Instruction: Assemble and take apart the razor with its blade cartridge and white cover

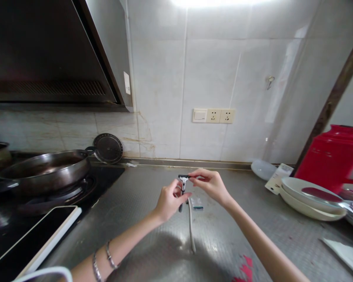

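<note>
My left hand (168, 201) is closed around the handle of a razor (182, 184), which it holds upright above the metal counter (141, 243). The razor's dark head is at the top, with a silver neck below it. With thumb and fingers pinched, my right hand (211, 184) grips the right end of that head. Below the hands, a pale thin rod (191, 227) lies on the counter. Beside it rests a small clear and teal packet (197, 203), whose contents are too small to make out.
At left, a steel pan (50, 168) sits on the black stove under a range hood (47, 58). A white-edged panel (55, 231) is at the near left. Bowls (312, 199) and a red thermos (332, 156) stand at right. Wall sockets (214, 116) are behind.
</note>
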A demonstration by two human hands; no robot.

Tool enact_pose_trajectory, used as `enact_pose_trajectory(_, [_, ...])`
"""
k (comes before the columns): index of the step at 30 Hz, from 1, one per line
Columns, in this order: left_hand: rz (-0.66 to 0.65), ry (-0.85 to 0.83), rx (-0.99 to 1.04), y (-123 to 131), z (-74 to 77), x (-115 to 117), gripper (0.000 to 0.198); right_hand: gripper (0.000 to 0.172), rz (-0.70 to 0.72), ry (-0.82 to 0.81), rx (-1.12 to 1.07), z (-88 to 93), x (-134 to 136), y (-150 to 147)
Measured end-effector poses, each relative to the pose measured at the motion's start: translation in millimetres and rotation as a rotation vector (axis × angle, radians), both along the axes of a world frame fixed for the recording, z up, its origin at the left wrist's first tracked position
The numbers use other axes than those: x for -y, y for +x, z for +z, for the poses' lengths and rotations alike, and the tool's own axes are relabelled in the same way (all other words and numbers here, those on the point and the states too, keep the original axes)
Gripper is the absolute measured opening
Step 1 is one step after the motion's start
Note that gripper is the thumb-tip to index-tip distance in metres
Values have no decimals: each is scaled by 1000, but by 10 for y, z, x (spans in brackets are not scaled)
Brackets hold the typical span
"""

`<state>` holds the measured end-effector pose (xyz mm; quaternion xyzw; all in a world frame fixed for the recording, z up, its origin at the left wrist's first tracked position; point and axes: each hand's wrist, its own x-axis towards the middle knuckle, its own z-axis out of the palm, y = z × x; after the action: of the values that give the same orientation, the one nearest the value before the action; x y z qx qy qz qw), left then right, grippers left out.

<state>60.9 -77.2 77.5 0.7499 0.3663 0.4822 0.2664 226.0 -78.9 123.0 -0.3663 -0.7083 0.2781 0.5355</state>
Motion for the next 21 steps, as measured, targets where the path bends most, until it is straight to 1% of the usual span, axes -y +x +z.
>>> enact_pose_trajectory(5, [-2, -4, 8, 8, 0, 7, 27, 16, -25, 13, 9, 0, 8, -15])
enact_pose_trajectory(14, [-3, -24, -6, 6, -17, -18, 28, 15, -2, 16, 24, -28, -6, -8])
enact_pose_trajectory(21, [-58, -111, 16, 17, -43, -46, 29, 13, 5, 27, 41, -21, -1, -12])
